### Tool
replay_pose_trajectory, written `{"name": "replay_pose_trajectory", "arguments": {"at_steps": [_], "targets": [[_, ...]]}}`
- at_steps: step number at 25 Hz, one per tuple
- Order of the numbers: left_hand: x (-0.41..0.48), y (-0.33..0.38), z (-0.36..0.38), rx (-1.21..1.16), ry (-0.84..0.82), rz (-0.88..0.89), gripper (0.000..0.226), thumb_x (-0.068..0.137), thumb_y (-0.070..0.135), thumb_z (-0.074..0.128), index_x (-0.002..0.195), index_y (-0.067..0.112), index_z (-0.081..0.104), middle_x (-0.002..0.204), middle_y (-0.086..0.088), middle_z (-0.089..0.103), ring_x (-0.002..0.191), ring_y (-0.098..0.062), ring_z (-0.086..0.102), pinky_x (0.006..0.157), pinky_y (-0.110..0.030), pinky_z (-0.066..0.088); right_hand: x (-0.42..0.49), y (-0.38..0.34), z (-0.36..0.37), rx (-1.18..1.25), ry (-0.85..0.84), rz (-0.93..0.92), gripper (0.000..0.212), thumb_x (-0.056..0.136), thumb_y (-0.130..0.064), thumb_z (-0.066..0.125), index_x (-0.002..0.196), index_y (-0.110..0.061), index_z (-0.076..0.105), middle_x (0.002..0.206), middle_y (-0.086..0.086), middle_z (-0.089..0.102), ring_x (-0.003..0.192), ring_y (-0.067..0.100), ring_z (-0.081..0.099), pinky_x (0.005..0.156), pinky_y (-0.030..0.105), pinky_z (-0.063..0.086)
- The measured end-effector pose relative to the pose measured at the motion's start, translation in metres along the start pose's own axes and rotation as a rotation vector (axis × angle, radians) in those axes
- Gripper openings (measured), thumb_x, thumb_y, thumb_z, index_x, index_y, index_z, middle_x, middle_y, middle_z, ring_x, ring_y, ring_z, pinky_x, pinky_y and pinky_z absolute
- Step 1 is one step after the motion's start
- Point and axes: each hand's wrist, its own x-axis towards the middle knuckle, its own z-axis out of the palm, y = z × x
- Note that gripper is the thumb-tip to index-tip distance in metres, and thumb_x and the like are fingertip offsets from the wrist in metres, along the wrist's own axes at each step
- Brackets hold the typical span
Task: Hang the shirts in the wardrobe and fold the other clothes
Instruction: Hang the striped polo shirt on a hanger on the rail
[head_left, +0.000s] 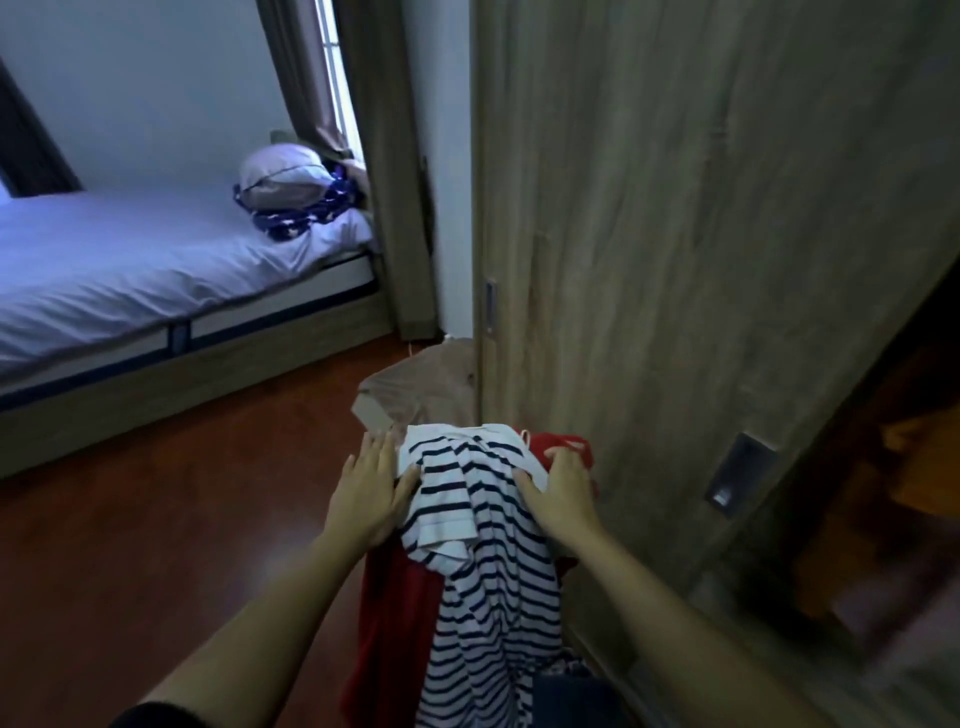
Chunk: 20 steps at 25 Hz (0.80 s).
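A bed (130, 270) with a pale sheet fills the left, a pillow (283, 174) lying on a dark blue patterned cloth (311, 213) at its far end, below a brown curtain (311, 78). Reddish wooden floor (182, 519) runs from the bed to the person. The left hand (371, 488) lies flat against the left side of a heap of clothes, fingers straight and close together. The heap's top layer is a white striped shirt (493, 571) with navy bands, draped over a red garment (395, 623) that shows on both sides; a brown garment (421, 384) sits just behind. The right hand (561, 488) rests on the shirt's right edge, fingers curled and thumb out, seemingly gripping the cloth, though motion blur makes this uncertain. The heap stands just beside the wood-grain wardrobe door (675, 260), whose dark recessed handle (740, 475) is to the right.
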Motion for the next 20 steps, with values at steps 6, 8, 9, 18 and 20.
{"name": "replay_pose_trajectory", "arguments": {"at_steps": [6,8,9,18,20], "targets": [[-0.002,-0.021,0.014,0.083,-0.074,0.03,0.109,0.069,0.08,-0.015,0.151,0.01,0.003,0.16,-0.004,0.003,0.146,-0.017,-0.005,0.117,-0.037,0.0,0.007,0.018,0.03,-0.137,-0.094,0.119,0.063,0.08,-0.06,0.055,0.119,-0.012,0.04,0.124,0.008,0.048,0.112,0.027,0.049,0.096,0.047,0.042],[-0.002,-0.021,0.015,0.094,-0.078,0.033,0.109,0.068,0.079,-0.018,0.15,0.011,0.0,0.16,-0.004,0.0,0.146,-0.016,-0.009,0.116,-0.037,-0.004,0.011,0.021,0.027,-0.057,-0.138,0.09,0.044,0.082,-0.051,0.058,0.105,-0.016,0.044,0.103,0.0,0.058,0.094,0.021,0.057,0.085,0.042,0.048],[-0.001,-0.021,0.016,0.093,-0.081,0.031,0.107,0.068,0.078,-0.017,0.15,0.011,-0.001,0.16,-0.004,-0.001,0.145,-0.015,-0.01,0.116,-0.036,-0.005,0.011,0.021,0.024,-0.013,-0.176,0.076,0.037,0.085,-0.045,0.058,0.103,-0.016,0.047,0.095,-0.002,0.06,0.088,0.019,0.059,0.081,0.038,0.05],[0.0,-0.023,0.016,-0.003,-0.072,0.037,0.113,0.065,0.083,-0.018,0.151,0.012,0.001,0.159,-0.002,0.0,0.145,-0.013,-0.009,0.116,-0.037,-0.005,-0.003,0.008,-0.014,0.22,-0.277,-0.053,0.017,0.095,-0.033,0.045,0.106,-0.02,0.05,0.098,-0.004,0.064,0.092,0.01,0.061,0.087,0.038,0.052],[0.0,-0.023,0.013,-0.069,-0.086,0.03,0.114,0.065,0.085,-0.015,0.15,0.012,0.002,0.159,-0.002,0.002,0.145,-0.013,-0.007,0.117,-0.038,-0.004,-0.01,-0.008,-0.023,0.318,-0.284,-0.12,0.018,0.093,-0.035,0.049,0.105,-0.022,0.051,0.099,-0.007,0.064,0.094,0.008,0.061,0.086,0.034,0.051]]}}
